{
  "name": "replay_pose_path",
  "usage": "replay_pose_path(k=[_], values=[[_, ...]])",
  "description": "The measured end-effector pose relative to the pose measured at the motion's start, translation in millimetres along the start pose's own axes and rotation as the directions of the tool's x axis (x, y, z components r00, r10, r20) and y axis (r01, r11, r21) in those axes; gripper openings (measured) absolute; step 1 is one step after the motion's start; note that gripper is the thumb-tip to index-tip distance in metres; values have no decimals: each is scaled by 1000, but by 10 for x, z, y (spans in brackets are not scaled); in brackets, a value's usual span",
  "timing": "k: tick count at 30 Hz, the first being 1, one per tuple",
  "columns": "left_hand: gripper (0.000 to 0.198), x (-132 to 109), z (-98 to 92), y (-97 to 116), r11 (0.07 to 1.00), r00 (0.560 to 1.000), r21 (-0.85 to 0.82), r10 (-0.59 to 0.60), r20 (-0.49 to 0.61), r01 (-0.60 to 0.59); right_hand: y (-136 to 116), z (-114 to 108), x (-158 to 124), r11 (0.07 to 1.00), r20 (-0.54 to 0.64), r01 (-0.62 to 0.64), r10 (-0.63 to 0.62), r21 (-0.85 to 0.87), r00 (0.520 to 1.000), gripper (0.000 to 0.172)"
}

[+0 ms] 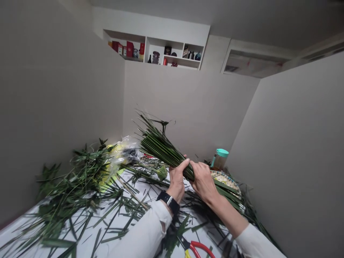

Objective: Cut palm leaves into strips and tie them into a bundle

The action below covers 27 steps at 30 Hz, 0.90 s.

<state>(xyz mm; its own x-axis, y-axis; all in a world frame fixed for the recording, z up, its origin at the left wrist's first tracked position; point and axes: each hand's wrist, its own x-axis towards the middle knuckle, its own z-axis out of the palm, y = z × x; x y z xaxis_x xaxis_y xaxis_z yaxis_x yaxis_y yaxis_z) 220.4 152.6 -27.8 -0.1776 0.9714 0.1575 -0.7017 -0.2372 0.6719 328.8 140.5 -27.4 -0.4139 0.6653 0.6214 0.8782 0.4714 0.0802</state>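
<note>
Both my hands grip a thick bundle of long, narrow green leaf strips (161, 147) above the table. My left hand (177, 177), with a black wristwatch (168, 201) on its wrist, holds the bundle from the left. My right hand (203, 181) wraps it just beside the left, and the two hands nearly touch. The bundle's tips fan out up and to the left, with a few stray strands crossing them. Its lower end passes behind my right hand. A flat woven green-and-cream piece (225, 181) lies just beyond my right hand.
Cut bamboo-like leaves (75, 182) lie heaped at left and scattered over the white table (129, 218). Red-and-yellow-handled cutters (199, 249) lie at the bottom. A crumpled plastic bag (125, 154) and a teal-lidded jar (219, 159) stand at the back, before grey walls.
</note>
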Motion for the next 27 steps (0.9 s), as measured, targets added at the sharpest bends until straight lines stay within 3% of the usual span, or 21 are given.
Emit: replay_pose_path(k=[8,12,17,21,27], values=[[28,97,45,116,999,995,-37,-28,-100,24,-196,-42,116,996,-23,-12,10,-87,1000,53],[31,165,54,196,996,985,-66,-71,-156,61,-285,-54,195,999,6,-2,2,-52,1000,60],[30,225,-39,322,989,987,-96,-122,-107,112,-276,-119,138,993,40,77,-81,86,996,81],[29,228,-183,367,985,987,-99,-148,-65,141,-197,-209,50,969,79,112,-132,221,988,82],[28,167,-335,312,972,978,-109,-209,13,210,-204,-290,139,941,172,-80,24,329,985,94]])
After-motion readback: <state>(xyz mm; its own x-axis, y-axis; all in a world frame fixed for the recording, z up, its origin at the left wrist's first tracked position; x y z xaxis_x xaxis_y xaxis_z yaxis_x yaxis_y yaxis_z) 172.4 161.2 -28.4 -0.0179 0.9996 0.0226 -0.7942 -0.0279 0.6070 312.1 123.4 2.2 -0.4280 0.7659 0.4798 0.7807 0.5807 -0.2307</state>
